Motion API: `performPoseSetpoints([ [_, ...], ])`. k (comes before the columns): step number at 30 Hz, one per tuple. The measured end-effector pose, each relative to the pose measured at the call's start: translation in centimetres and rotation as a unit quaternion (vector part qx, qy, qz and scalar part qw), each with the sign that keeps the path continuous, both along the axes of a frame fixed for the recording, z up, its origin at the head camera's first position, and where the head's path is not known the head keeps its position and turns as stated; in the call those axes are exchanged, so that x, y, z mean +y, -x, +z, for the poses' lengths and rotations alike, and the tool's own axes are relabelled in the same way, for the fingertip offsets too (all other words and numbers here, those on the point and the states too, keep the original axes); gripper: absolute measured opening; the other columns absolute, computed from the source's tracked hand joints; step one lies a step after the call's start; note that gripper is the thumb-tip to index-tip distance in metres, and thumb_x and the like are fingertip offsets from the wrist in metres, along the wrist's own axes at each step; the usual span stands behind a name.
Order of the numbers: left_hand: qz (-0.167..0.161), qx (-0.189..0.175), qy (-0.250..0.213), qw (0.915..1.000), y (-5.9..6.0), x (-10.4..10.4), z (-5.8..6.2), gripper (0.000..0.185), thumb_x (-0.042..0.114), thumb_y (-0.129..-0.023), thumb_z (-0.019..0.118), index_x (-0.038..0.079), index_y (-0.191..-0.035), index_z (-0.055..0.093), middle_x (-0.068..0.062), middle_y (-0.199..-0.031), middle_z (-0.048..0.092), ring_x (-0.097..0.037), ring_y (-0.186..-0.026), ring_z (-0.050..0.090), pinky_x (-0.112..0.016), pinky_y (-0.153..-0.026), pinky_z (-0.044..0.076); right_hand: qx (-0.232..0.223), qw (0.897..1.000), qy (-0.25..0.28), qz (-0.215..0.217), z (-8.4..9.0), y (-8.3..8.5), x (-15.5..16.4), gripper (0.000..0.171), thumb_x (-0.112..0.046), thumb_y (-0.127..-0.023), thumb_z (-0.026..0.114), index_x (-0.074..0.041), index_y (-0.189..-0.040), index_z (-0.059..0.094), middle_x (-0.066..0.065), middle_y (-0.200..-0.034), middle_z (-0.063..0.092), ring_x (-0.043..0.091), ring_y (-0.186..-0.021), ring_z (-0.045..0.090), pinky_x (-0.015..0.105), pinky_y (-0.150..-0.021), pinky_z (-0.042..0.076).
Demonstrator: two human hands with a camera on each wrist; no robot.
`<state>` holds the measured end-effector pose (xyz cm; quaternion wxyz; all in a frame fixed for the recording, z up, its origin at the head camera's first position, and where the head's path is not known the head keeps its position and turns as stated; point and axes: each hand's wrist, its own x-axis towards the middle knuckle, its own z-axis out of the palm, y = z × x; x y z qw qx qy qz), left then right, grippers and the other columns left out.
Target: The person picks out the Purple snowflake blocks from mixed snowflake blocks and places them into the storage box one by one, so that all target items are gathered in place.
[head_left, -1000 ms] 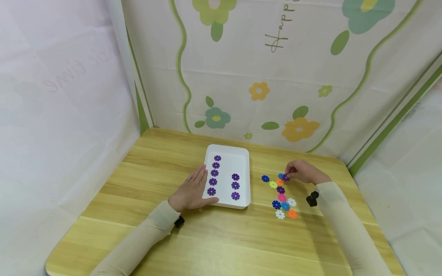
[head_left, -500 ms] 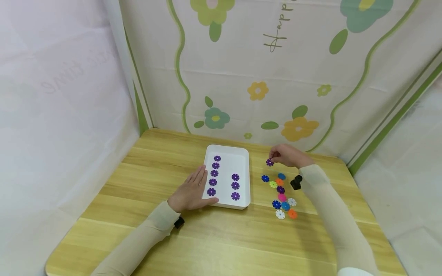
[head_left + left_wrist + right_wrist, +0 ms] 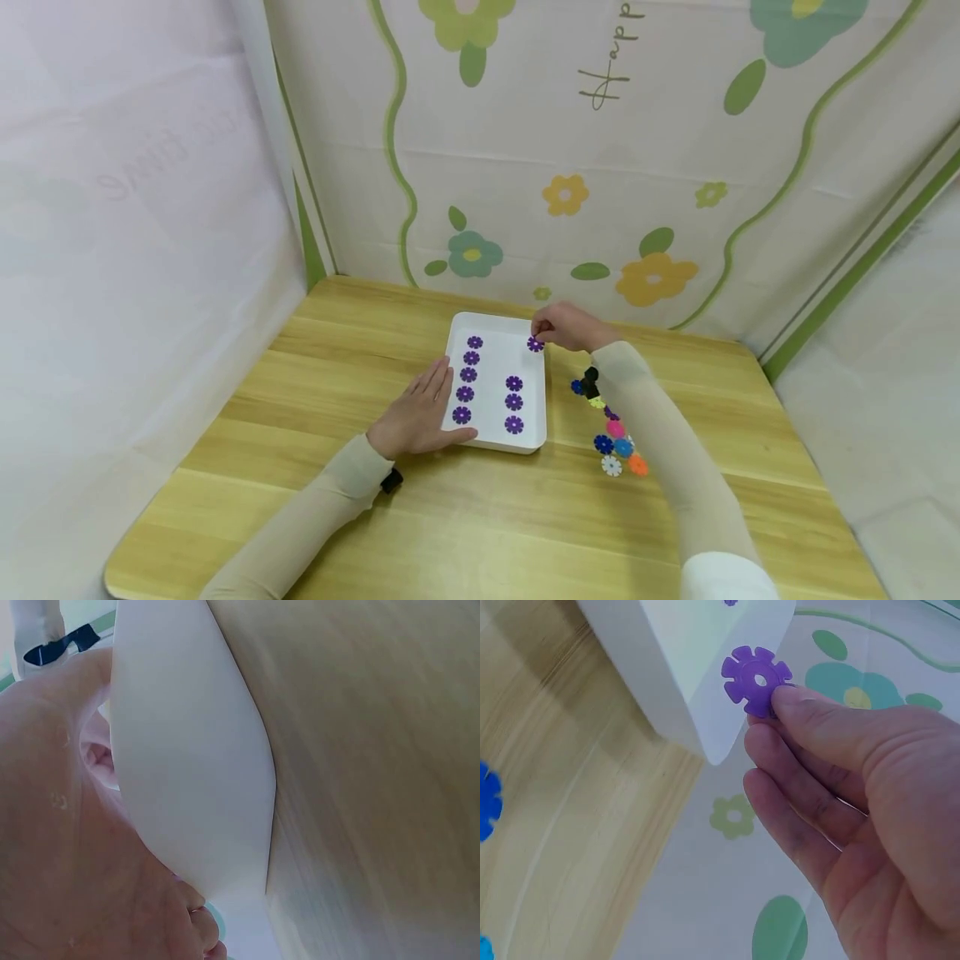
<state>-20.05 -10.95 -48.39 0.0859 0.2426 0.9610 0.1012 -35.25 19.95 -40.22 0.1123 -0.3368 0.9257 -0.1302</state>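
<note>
A purple notched disc point(image 3: 748, 681), flower-shaped with a hole in its middle, is pinched between the thumb and fingers of my right hand point(image 3: 572, 327). It hangs over the far right edge of a white tray point(image 3: 491, 435). Inside the tray, several purple discs point(image 3: 468, 375) form a column on the left, and three more purple discs point(image 3: 513, 402) line up on the right. My left hand point(image 3: 416, 417) rests with straight fingers along the tray's left side, its thumb by the near edge. In the left wrist view the palm lies against the tray's wall point(image 3: 187, 750).
Right of the tray, loose discs lie on the wooden table point(image 3: 480, 525): pink point(image 3: 615, 428), dark blue point(image 3: 603, 444), white point(image 3: 611, 466), orange point(image 3: 638, 465) and others. My right forearm covers some. A flower-printed curtain point(image 3: 495, 150) stands behind the table.
My right hand has lifted the purple disc from the loose pile and carried it left to the tray's far right corner. The left hand has stayed on the tray.
</note>
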Motion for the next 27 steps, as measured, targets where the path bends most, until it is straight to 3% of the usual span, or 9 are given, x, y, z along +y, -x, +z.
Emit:
performPoseSetpoints([
  [11,0.002,-0.005,-0.014,0.9999,-0.1,0.1,0.1,0.118,0.08,-0.095,0.049,-0.006,-0.167,0.011,-0.022,-0.178,-0.002,-0.036,-0.167,0.004,-0.051,-0.136,0.016,-0.047,0.999,-0.009,-0.002,-2.6,0.9,-2.7,0.011,-0.006,-0.103,0.067,-0.004,-0.106,0.077,0.009,-0.102,0.076,0.021,-0.091,0.07,0.032,-0.085,0.06],
  [15,0.0,-0.006,-0.013,0.9999,-0.1,0.1,0.1,0.118,0.08,-0.096,0.049,-0.006,-0.166,0.011,-0.022,-0.177,-0.002,-0.036,-0.167,0.004,-0.051,-0.136,0.016,-0.052,0.998,-0.028,-0.012,-3.4,0.8,-3.2,0.01,-0.007,-0.103,0.068,-0.006,-0.107,0.077,0.005,-0.102,0.075,0.015,-0.091,0.067,0.032,-0.088,0.059],
  [27,-0.001,-0.004,-0.009,0.9999,-0.1,0.1,0.2,0.118,0.082,-0.095,0.047,-0.005,-0.167,0.011,-0.021,-0.178,-0.002,-0.036,-0.167,0.003,-0.051,-0.136,0.016,-0.052,0.998,-0.033,-0.033,-4.9,0.6,-3.7,0.012,-0.009,-0.103,0.068,-0.009,-0.103,0.079,0.005,-0.103,0.076,0.016,-0.091,0.066,0.033,-0.09,0.059],
])
